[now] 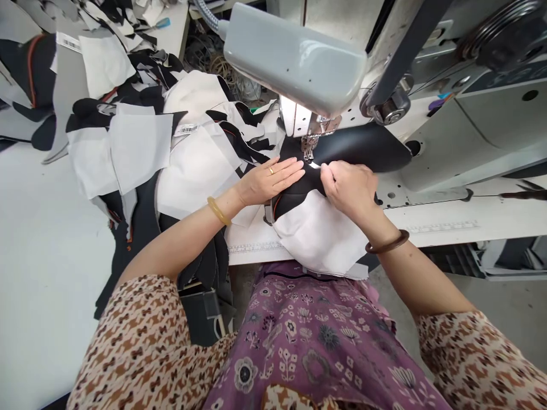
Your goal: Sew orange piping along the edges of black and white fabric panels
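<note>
My left hand (pixel 273 179) lies flat with fingers stretched out on a black fabric piece (pixel 301 182), its fingertips just left of the presser foot (pixel 307 149) of the sewing machine. Close by on the right, my right hand (pixel 351 185) is closed, thumb and finger pinched on a thin bright strip (pixel 315 165) that points toward the needle area. What kind of strip it is, I cannot make out. White backing (pixel 325 233) belonging to the sewn work hangs over the table edge toward my lap. More black material (pixel 359 148) spreads behind the presser foot.
A grey lamp housing (pixel 294 57) hangs low over the needle. Left of my hand, white and black cut pieces (pixel 192 171) are heaped on the white table (pixel 51 256). Dark-handled scissors (pixel 523 192) lie at the far right. A ruler strip (pixel 256 248) runs along the front edge.
</note>
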{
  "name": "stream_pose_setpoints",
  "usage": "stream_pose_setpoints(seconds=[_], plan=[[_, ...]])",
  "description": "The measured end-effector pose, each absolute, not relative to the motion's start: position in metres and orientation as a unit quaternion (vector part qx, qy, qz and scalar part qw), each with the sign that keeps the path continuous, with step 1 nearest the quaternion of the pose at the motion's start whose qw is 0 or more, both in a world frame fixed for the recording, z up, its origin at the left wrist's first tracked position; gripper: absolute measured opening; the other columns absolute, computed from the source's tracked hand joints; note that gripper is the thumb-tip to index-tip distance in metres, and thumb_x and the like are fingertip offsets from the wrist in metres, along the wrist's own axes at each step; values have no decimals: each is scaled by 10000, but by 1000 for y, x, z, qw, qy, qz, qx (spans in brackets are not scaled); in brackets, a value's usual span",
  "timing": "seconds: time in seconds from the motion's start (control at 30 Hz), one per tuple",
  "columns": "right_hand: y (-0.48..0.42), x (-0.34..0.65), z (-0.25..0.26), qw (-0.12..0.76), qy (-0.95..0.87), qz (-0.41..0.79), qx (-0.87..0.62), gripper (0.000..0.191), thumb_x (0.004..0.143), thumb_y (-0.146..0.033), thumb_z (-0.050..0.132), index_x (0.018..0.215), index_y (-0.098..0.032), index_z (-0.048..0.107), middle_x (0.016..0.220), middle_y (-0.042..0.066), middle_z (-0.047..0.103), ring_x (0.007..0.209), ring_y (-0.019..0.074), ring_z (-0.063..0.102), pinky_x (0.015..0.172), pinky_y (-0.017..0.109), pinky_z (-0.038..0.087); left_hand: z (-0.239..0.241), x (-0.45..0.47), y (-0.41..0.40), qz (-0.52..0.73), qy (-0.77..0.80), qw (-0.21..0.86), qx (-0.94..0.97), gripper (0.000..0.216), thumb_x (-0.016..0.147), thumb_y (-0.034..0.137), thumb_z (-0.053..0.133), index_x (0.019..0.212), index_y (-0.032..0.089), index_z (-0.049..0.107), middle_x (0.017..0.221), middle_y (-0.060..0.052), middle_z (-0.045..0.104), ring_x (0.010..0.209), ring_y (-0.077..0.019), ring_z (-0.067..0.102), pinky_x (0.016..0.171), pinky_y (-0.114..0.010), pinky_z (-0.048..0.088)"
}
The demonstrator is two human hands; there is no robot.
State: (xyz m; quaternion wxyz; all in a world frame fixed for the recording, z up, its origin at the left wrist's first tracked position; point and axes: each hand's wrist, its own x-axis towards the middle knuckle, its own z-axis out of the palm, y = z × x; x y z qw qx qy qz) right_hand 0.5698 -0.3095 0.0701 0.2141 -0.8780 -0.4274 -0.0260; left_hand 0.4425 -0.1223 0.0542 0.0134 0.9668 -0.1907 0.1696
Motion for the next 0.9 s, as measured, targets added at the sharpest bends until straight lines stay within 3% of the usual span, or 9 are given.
stream_pose_setpoints(seconds=[0.27,0.4,0.57,0.9], plan=[[-291,604,72,275,-399,19,-875,443,848,-438,388,519,-141,390,727,69,569,673,139,475,582,277,220,40,438,-187,247,28,28,968,406,938,217,305,1292,170,498,1316,-127,528,1262,-219,477,1077,-413,322],[-272,621,75,257,-389,46,-884,336,753,-358,475,499,-151,401,549,53,421,610,143,438,602,285,290,35,445,-202,270,104,42,956,398,950,212,292,1271,184,526,1294,-115,547,1220,-220,520,1060,-410,332],[-253,635,76,238,-420,58,-874,196,671,-276,541,541,-136,497,501,33,333,666,179,471,690,367,391,32,450,-194,275,87,44,956,376,965,242,304,1225,193,570,1231,-95,600,1165,-196,565,999,-362,382],[-243,647,70,206,-424,46,-881,178,675,-323,553,679,-155,612,672,106,550,787,273,553,751,441,421,35,454,-198,281,115,82,949,339,959,260,337,1167,234,604,1215,-93,615,1152,-213,574,988,-408,354]])
